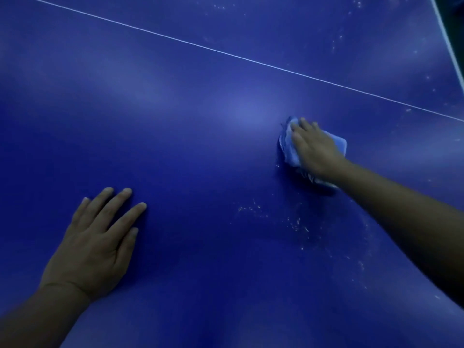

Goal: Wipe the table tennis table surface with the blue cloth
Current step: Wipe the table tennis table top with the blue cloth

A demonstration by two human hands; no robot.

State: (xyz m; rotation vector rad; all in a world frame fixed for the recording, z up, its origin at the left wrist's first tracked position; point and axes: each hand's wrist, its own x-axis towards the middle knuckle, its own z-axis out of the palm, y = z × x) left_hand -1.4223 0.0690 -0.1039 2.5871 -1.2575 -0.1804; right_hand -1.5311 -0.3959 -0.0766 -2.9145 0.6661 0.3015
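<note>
The dark blue table tennis table surface [200,151] fills the view. A light blue cloth [291,149] lies bunched on it at the centre right. My right hand [316,146] presses flat on the cloth with straight fingers, covering most of it. My left hand [98,242] rests palm down on the bare table at the lower left, fingers spread and straight, holding nothing.
A thin white centre line [226,54] runs diagonally from upper left to right. The table's white edge [449,43] shows at the upper right corner. White dust specks [293,222] lie below the cloth and more speckle the far right.
</note>
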